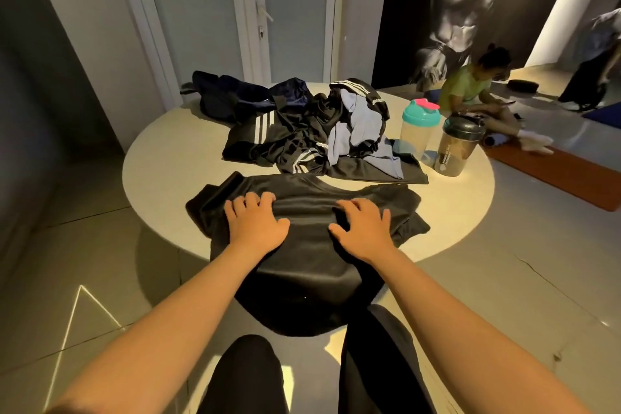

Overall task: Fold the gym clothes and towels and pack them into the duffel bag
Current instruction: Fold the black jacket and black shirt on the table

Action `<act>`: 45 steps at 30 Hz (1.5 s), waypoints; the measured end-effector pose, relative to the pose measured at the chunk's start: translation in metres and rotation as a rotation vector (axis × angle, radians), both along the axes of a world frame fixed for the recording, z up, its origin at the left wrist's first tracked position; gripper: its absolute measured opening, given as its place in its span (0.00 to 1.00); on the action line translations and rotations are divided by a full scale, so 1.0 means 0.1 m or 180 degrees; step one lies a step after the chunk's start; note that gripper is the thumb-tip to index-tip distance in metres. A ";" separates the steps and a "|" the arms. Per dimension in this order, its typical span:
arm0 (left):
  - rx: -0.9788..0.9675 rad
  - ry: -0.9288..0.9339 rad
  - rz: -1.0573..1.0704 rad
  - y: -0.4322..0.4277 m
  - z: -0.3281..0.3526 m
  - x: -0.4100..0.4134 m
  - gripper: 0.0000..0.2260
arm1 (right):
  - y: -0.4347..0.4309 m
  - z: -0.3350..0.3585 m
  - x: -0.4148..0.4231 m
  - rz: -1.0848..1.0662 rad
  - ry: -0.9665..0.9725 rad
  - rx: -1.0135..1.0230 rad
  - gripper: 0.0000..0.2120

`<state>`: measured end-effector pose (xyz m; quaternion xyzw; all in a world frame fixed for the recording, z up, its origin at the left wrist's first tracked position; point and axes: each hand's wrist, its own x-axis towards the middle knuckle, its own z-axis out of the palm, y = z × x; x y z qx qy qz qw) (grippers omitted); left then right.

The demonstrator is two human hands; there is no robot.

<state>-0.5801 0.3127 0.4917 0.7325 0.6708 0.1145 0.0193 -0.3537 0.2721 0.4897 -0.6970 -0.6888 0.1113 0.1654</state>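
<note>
A black shirt (pixel 302 265) lay spread on the near edge of a round pale table (pixel 161 161), its lower part hanging over the rim. The left hand (pixel 257 223) and right hand (pixel 364 230) rested palm-down on it, side by side, fingers spread and pressing the cloth. Just beyond lay a tumbled pile of black sportswear (pixel 295 138) with white triple stripes and white lettering that seemed to read "SPORT", with a blue-grey garment (pixel 356 134) on top. At the far left sat a navy duffel bag (pixel 221 94); its contents could not be seen. To the right stood two clear shaker bottles, one teal-lidded (pixel 418 131), one dark-lidded (pixel 457 151) with unreadable print.
</note>
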 end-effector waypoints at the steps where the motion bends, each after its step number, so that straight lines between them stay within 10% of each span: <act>1: 0.0010 0.0016 -0.0191 0.03 0.03 0.02 0.23 | 0.02 0.00 -0.04 0.0235 0.0002 -0.0147 0.28; 12: -0.0152 -0.0481 -0.0159 0.25 0.02 0.03 0.19 | 0.19 -0.01 -0.08 0.0031 -0.0079 0.0160 0.17; 20: -0.0232 -0.0480 0.0254 0.28 0.13 -0.24 0.24 | 0.24 0.29 -0.51 0.0331 0.1309 -0.0661 0.26; 32: -0.0720 -0.4648 -0.0251 -0.12 0.42 0.24 0.15 | 0.12 0.34 -0.77 0.0435 0.3651 -0.0324 0.20; 39: -0.0391 -0.3726 -0.0086 0.01 0.23 0.20 0.19 | 0.07 0.37 -0.25 -0.0899 0.3000 0.0877 0.14; 45: -0.1000 -0.1192 -0.0571 0.14 -0.07 0.76 0.22 | 0.00 0.22 0.19 -0.1413 0.1128 0.0409 0.16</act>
